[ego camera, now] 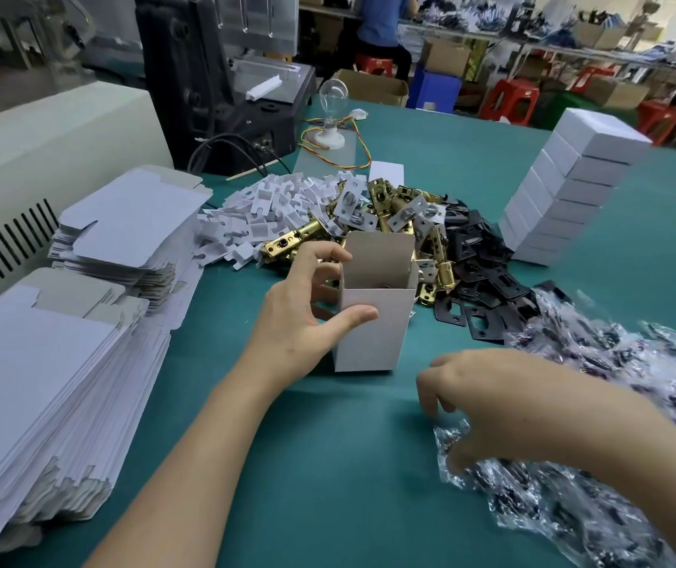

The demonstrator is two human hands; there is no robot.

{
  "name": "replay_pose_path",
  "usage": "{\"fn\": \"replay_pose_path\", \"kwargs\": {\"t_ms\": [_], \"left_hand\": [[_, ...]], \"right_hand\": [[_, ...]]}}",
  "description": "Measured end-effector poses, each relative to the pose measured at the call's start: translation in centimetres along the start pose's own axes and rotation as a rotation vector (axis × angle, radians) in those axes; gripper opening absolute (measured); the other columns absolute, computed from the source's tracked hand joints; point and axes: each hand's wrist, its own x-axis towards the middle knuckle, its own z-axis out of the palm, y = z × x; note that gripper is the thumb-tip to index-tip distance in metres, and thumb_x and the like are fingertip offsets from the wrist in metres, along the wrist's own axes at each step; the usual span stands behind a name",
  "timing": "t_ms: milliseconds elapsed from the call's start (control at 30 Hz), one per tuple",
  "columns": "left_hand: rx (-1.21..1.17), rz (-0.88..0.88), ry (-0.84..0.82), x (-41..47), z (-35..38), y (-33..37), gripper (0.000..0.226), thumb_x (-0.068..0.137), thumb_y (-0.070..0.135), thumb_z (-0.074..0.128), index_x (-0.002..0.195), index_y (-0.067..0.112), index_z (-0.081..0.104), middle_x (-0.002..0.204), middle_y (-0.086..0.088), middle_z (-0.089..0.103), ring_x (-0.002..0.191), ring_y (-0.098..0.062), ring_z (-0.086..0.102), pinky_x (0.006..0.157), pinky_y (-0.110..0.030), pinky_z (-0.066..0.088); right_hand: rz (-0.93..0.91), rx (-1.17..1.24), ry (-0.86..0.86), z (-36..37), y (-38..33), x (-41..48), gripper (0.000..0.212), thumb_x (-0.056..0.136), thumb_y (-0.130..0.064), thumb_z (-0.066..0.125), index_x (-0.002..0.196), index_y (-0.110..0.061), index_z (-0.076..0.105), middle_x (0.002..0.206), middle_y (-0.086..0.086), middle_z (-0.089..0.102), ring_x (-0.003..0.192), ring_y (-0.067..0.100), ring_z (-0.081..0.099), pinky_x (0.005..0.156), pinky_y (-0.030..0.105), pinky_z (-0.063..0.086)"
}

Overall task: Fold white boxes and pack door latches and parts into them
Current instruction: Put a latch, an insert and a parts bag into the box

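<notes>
Left grip point(299, 317) holds box point(373, 338); right grip point(500, 399), fingertips buried in bags point(574, 514)

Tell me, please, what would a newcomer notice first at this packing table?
An open white box stands upright at the centre, gripped by the left hand, while the right hand reaches onto clear bags of small parts at the right. Behind the box lies a heap of brass latches beside black plates. A tall stack of closed white boxes rises at the back right, and flat box blanks pile up on the left.
</notes>
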Motion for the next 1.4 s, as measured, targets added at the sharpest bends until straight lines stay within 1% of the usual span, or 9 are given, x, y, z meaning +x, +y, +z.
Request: {"fn": "replay_pose_path", "kwargs": {"t_ms": [233, 433, 567, 700, 833, 900, 1133, 1300, 1400], "left_hand": [[-0.009, -0.007, 0.004, 0.0, 0.1, 0.1, 0.055, 0.076, 0.050, 0.084, 0.109, 0.064, 0.043, 0.101, 0.023, 0.064, 0.088, -0.001, 0.067, 0.073, -0.016, 0.055], [0.000, 0.003, 0.003, 0.0, 0.1, 0.1, 0.058, 0.080, 0.040, 0.087, 0.110, 0.062, 0.044, 0.106, 0.019, 0.064, 0.092, 0.002, 0.066, 0.072, -0.012, 0.054], [-0.002, 0.008, -0.005, -0.1, 0.1, 0.0, 0.059, 0.083, 0.032, 0.089, 0.111, 0.059, 0.044, 0.107, 0.017, 0.065, 0.091, 0.001, 0.067, 0.073, -0.014, 0.055], [-0.001, 0.011, -0.002, 0.0, 0.0, 0.0, 0.060, 0.082, 0.035, 0.090, 0.109, 0.062, 0.043, 0.108, 0.013, 0.065, 0.091, 0.001, 0.067, 0.073, -0.013, 0.053], [0.007, 0.017, 0.013, 0.0, 0.0, 0.0, 0.058, 0.077, 0.044, 0.090, 0.105, 0.060, 0.042, 0.098, 0.017, 0.063, 0.088, 0.001, 0.066, 0.074, -0.014, 0.055], [0.001, 0.021, 0.015, 0.0, 0.1, 0.0, 0.057, 0.073, 0.051, 0.088, 0.104, 0.059, 0.041, 0.094, 0.022, 0.063, 0.086, -0.001, 0.067, 0.075, -0.016, 0.056], [-0.014, 0.044, -0.010, 0.0, 0.1, 0.0, 0.056, 0.075, 0.053, 0.085, 0.110, 0.055, 0.042, 0.099, 0.031, 0.069, 0.086, -0.005, 0.070, 0.077, -0.016, 0.055], [-0.024, 0.036, -0.023, 0.0, 0.1, -0.4, 0.056, 0.080, 0.044, 0.087, 0.115, 0.050, 0.043, 0.101, 0.020, 0.074, 0.091, -0.010, 0.071, 0.077, -0.024, 0.059], [-0.022, 0.012, -0.027, -0.1, 0.1, -0.5, 0.054, 0.081, 0.050, 0.083, 0.120, 0.049, 0.045, 0.105, 0.009, 0.072, 0.094, -0.013, 0.072, 0.078, -0.033, 0.061]], "right_hand": [[-0.026, -0.038, 0.029, 1.9, -0.3, 0.8, 0.038, 0.082, -0.048, 0.080, 0.104, -0.026, 0.058, 0.107, -0.007, 0.060, 0.102, 0.019, 0.060, 0.071, 0.032, 0.036], [0.101, 0.012, 0.207, 2.1, 2.4, 2.2, 0.029, 0.093, -0.038, 0.070, 0.091, -0.029, 0.043, 0.086, -0.010, 0.052, 0.087, 0.020, 0.056, 0.067, 0.033, 0.035], [0.168, 0.040, 0.480, 1.7, 4.5, 3.1, 0.030, 0.096, -0.032, 0.068, 0.085, -0.027, 0.040, 0.078, -0.012, 0.051, 0.078, 0.014, 0.050, 0.061, 0.027, 0.035], [0.223, 0.354, 0.835, -0.4, 5.8, 2.1, 0.029, 0.089, -0.029, 0.079, 0.080, -0.025, 0.051, 0.072, -0.013, 0.060, 0.069, 0.011, 0.059, 0.060, 0.031, 0.047], [-0.018, 0.869, 1.260, -3.1, 4.3, 0.6, 0.025, 0.084, -0.024, 0.084, 0.086, -0.013, 0.062, 0.076, -0.008, 0.070, 0.066, 0.004, 0.066, 0.058, 0.017, 0.049], [-0.091, 0.934, 1.326, -4.1, 2.7, 0.8, 0.025, 0.084, -0.020, 0.086, 0.088, -0.009, 0.063, 0.080, 0.000, 0.070, 0.071, 0.016, 0.068, 0.062, 0.031, 0.056], [-0.084, 0.394, 1.225, -4.5, -1.1, 3.4, 0.017, 0.082, -0.010, 0.081, 0.085, -0.009, 0.064, 0.077, 0.000, 0.064, 0.068, 0.025, 0.057, 0.063, 0.044, 0.050], [-0.060, 0.413, 1.096, -4.3, -2.3, 3.5, 0.009, 0.092, -0.020, 0.072, 0.094, -0.016, 0.063, 0.082, -0.001, 0.068, 0.076, 0.027, 0.062, 0.068, 0.044, 0.050], [-0.027, 0.311, 0.929, -4.6, -2.3, 3.5, 0.015, 0.104, -0.031, 0.054, 0.110, -0.024, 0.066, 0.097, -0.001, 0.067, 0.099, 0.021, 0.061, 0.082, 0.041, 0.047]]}}
